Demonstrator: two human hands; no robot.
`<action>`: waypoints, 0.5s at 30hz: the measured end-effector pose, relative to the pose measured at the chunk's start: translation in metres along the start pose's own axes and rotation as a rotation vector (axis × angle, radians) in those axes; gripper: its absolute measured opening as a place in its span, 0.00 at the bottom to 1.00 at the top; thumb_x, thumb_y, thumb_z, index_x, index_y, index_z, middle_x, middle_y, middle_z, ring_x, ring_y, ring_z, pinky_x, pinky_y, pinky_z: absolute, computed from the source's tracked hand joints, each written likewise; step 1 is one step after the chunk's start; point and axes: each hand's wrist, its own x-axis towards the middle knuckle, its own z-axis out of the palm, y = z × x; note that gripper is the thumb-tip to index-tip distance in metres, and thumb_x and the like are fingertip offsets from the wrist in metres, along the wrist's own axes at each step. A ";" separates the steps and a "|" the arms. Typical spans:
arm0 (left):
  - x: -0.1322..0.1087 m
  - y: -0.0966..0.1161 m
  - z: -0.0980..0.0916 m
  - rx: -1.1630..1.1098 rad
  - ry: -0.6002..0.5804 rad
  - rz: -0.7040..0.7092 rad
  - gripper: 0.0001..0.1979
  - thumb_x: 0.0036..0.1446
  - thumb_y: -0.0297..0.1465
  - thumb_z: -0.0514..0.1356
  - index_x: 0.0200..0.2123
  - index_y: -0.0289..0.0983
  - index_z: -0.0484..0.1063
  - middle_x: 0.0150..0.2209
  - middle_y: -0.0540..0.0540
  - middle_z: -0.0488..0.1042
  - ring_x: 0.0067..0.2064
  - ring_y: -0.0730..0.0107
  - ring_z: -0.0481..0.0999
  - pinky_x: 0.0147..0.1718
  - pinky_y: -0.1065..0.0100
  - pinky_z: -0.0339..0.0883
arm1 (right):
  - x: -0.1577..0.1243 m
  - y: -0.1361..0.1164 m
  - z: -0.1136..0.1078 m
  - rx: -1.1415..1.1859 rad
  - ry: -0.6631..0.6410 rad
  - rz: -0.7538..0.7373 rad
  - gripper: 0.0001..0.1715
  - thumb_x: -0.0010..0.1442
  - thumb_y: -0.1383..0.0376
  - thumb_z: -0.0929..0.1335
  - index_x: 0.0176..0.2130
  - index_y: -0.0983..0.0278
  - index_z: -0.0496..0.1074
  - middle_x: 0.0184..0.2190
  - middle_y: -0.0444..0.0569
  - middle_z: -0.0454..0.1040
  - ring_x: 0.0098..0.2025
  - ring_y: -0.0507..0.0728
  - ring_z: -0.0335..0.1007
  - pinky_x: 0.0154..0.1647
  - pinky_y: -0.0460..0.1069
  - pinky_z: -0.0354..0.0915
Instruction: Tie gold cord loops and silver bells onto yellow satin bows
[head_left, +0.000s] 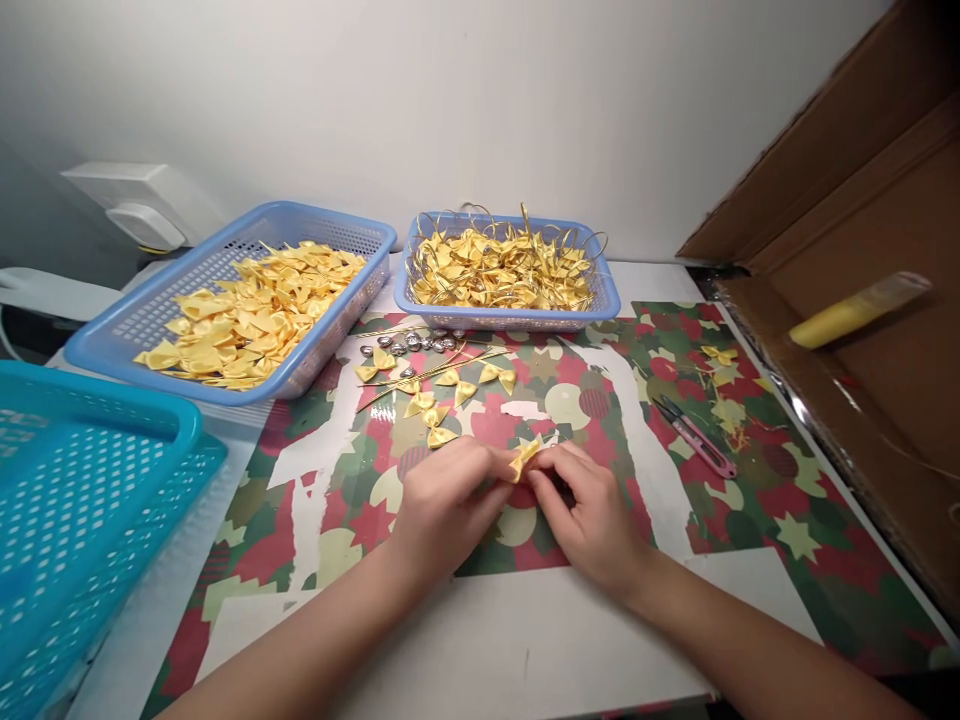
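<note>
Between the fingertips of both hands is a small yellow ribbon bow (525, 457), held just above the patterned table covering. My left hand (454, 490) pinches its left side, and my right hand (581, 500) grips it from the right. A small pale or shiny bit shows at the right fingertips, too small to name. Beyond my hands lie several loose yellow bows (459, 386), silver bells (413, 342) and thin gold cords (431, 375).
A blue basket (281, 207) heaped with yellow bows stands back left; another blue basket (506, 318) holds bows with gold cords. A turquoise basket (97, 500) is at left. Pink thread snips (697, 440) lie right, near yellow scraps (726, 400). Cardboard (862, 180) borders the right side.
</note>
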 end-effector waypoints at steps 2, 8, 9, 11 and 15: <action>0.001 0.001 -0.002 -0.074 0.010 -0.188 0.09 0.49 0.17 0.61 0.27 0.37 0.70 0.25 0.52 0.77 0.26 0.75 0.76 0.26 0.74 0.70 | 0.000 -0.002 -0.001 0.004 -0.012 -0.010 0.09 0.64 0.73 0.60 0.34 0.62 0.65 0.27 0.44 0.70 0.31 0.52 0.64 0.31 0.46 0.60; 0.001 0.001 -0.003 -0.173 0.012 -0.302 0.08 0.48 0.18 0.60 0.26 0.37 0.71 0.25 0.52 0.77 0.27 0.74 0.77 0.25 0.74 0.71 | -0.001 -0.006 -0.003 0.037 -0.061 0.003 0.10 0.66 0.71 0.58 0.35 0.61 0.65 0.25 0.44 0.69 0.26 0.51 0.64 0.26 0.46 0.59; 0.001 0.001 -0.003 -0.157 0.010 -0.274 0.09 0.48 0.17 0.60 0.26 0.37 0.71 0.25 0.52 0.77 0.27 0.73 0.77 0.25 0.74 0.71 | -0.001 -0.006 -0.003 0.040 -0.066 0.012 0.10 0.66 0.70 0.58 0.35 0.61 0.64 0.24 0.43 0.68 0.25 0.51 0.64 0.25 0.46 0.58; 0.001 0.000 -0.003 -0.117 0.016 -0.182 0.09 0.48 0.17 0.60 0.26 0.37 0.70 0.26 0.51 0.78 0.28 0.73 0.77 0.26 0.73 0.71 | -0.002 -0.005 -0.003 0.038 -0.070 0.022 0.10 0.66 0.70 0.58 0.35 0.61 0.64 0.24 0.43 0.68 0.25 0.51 0.63 0.25 0.46 0.58; 0.002 -0.002 -0.002 -0.055 0.032 0.024 0.10 0.52 0.17 0.60 0.27 0.37 0.69 0.28 0.49 0.78 0.30 0.73 0.77 0.29 0.71 0.71 | -0.001 -0.005 -0.002 0.007 -0.032 -0.003 0.10 0.65 0.72 0.60 0.33 0.61 0.65 0.26 0.44 0.70 0.29 0.53 0.64 0.30 0.47 0.61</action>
